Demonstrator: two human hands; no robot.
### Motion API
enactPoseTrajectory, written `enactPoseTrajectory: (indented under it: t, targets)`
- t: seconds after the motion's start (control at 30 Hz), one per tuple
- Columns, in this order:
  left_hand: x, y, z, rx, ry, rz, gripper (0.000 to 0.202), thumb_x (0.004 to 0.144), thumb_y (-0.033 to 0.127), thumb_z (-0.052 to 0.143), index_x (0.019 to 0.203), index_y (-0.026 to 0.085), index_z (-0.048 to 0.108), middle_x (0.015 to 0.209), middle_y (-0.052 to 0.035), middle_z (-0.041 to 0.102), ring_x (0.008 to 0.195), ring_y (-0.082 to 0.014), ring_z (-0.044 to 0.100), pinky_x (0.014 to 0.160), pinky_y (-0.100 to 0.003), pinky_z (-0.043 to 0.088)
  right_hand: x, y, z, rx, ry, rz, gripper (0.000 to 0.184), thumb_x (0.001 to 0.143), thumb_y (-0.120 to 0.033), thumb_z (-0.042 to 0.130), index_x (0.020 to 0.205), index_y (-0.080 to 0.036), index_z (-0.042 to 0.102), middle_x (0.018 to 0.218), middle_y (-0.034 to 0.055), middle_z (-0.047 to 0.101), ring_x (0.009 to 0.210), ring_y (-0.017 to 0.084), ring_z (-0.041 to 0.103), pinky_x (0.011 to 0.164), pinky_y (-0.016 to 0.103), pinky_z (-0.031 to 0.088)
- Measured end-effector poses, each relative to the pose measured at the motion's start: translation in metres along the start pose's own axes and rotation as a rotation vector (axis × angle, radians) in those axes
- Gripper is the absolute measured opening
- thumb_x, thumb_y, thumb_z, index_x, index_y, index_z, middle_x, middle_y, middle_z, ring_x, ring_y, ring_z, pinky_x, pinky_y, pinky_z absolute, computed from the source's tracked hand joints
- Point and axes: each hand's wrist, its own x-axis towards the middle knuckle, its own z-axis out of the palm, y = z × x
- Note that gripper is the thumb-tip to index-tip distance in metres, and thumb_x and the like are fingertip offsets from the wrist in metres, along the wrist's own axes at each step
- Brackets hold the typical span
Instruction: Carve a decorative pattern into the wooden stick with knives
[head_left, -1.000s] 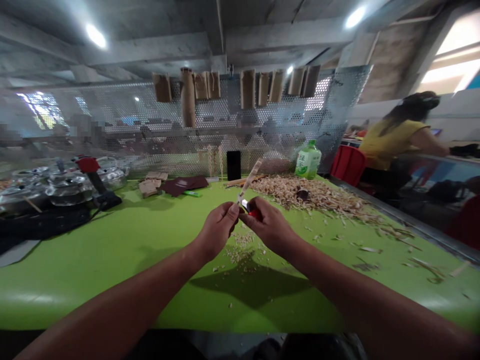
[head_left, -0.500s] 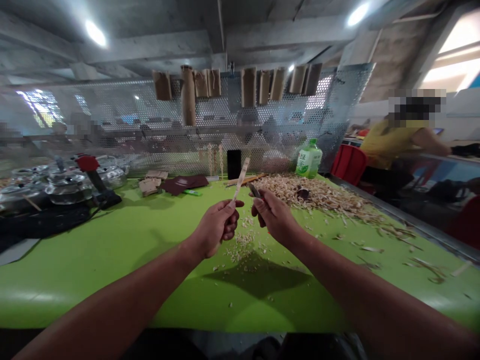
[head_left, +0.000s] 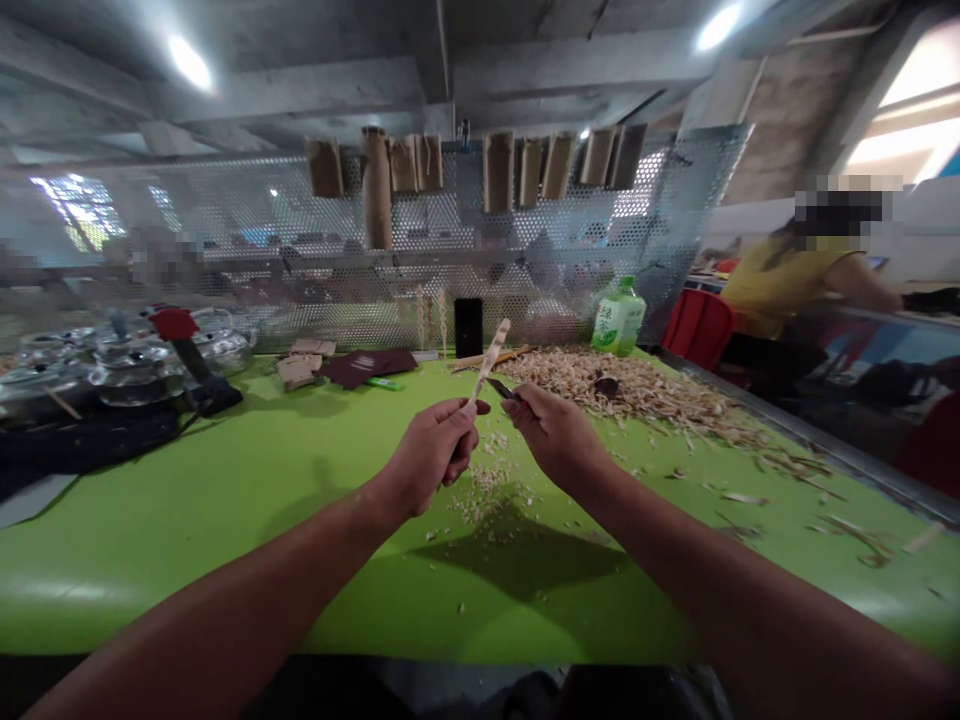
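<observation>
We record the left hand [head_left: 429, 455] closed around the lower end of a thin pale wooden stick [head_left: 489, 362], which rises at a tilt from the fist toward the far side of the bench. The right hand [head_left: 559, 435] is closed on a small dark-bladed knife [head_left: 501, 389], its handle hidden by the fingers and its tip just beside the stick. The hands stand apart with a narrow gap between them; we cannot tell whether the blade touches the wood.

Risk, in our judgement: the tip points toward the left hand, so a slip off the wood could cut the left thumb or fingers. Too much force on so slender a stick could also snap it.

Directly beneath the hands, wood crumbs [head_left: 487, 500] lie scattered on the green bench top [head_left: 187, 500]. A broad heap of shavings [head_left: 600, 395] sits beyond the right hand, and past it stands a plastic bottle [head_left: 619, 318] labelled 绿茶 (green tea); no brand is legible. Beyond the left hand lies a dark red folder [head_left: 367, 368], its print too small to read. Farther out, kraft paper bags [head_left: 427, 163] hang from a perforated metal screen [head_left: 247, 215]. Well beyond the right hand, a co-worker [head_left: 795, 285] sits at another bench.
</observation>
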Motion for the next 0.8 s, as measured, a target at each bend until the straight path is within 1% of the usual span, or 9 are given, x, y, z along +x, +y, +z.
enactPoseTrajectory:
  t: [0.23, 0.5, 0.57, 0.67, 0.73, 0.8]
  targets:
    - [0.0001, 0.0004, 0.0003, -0.018, 0.002, -0.011, 0.021, 0.088, 0.037, 0.05, 0.091, 0.016, 0.053, 0.055, 0.0076, 0.042, 0.033, -0.002, 0.028, 0.03, -0.015, 0.018, -0.0014, -0.0012, 0.0005, -0.031, 0.001, -0.014, 0.031, 0.093, -0.044, 0.039, 0.073, -0.021, 0.044, 0.058, -0.0022, 0.046, 0.052, 0.012, 0.039, 0.052, 0.027, 0.02]
    - [-0.0005, -0.0015, -0.0013, -0.044, -0.017, -0.021, 0.024, 0.088, 0.036, 0.05, 0.1, 0.016, 0.056, 0.054, 0.0081, 0.04, 0.033, -0.0026, 0.025, 0.03, -0.016, 0.017, -0.001, -0.0021, -0.0003, -0.154, 0.02, -0.013, 0.032, 0.093, -0.044, 0.039, 0.071, -0.021, 0.046, 0.059, -0.0004, 0.047, 0.051, 0.012, 0.036, 0.051, 0.028, 0.018]
    - [-0.001, -0.0003, -0.0017, -0.026, -0.01, -0.013, 0.024, 0.088, 0.035, 0.051, 0.1, 0.014, 0.057, 0.052, 0.0088, 0.037, 0.032, -0.0027, 0.024, 0.031, -0.016, 0.017, -0.0006, -0.001, 0.0, -0.089, -0.006, -0.017, 0.034, 0.093, -0.044, 0.039, 0.07, -0.021, 0.045, 0.056, -0.0007, 0.046, 0.05, 0.012, 0.037, 0.049, 0.027, 0.019]
    - [-0.0015, 0.0001, -0.0018, -0.028, -0.011, -0.013, 0.025, 0.087, 0.035, 0.052, 0.101, 0.014, 0.057, 0.05, 0.0096, 0.036, 0.032, -0.0027, 0.023, 0.031, -0.017, 0.016, 0.0012, 0.0013, 0.0009, 0.099, -0.078, 0.004, 0.037, 0.092, -0.048, 0.039, 0.066, -0.021, 0.043, 0.054, -0.0014, 0.047, 0.048, 0.011, 0.039, 0.047, 0.026, 0.023]
    - [-0.001, -0.0016, -0.0019, -0.044, -0.021, -0.022, 0.027, 0.087, 0.036, 0.053, 0.102, 0.014, 0.056, 0.05, 0.0097, 0.035, 0.032, -0.0029, 0.023, 0.031, -0.017, 0.016, 0.0026, 0.002, 0.0006, 0.258, -0.163, 0.069, 0.039, 0.091, -0.05, 0.04, 0.065, -0.021, 0.043, 0.052, -0.0022, 0.047, 0.045, 0.01, 0.039, 0.044, 0.024, 0.026]
    - [0.0005, -0.0045, -0.0027, -0.047, -0.032, -0.017, 0.027, 0.087, 0.038, 0.053, 0.101, 0.015, 0.056, 0.051, 0.0095, 0.036, 0.033, -0.0029, 0.023, 0.031, -0.016, 0.016, 0.0033, 0.0012, -0.0009, 0.453, -0.278, 0.159, 0.039, 0.091, -0.05, 0.04, 0.066, -0.021, 0.044, 0.05, -0.0037, 0.045, 0.04, 0.009, 0.037, 0.04, 0.024, 0.027]
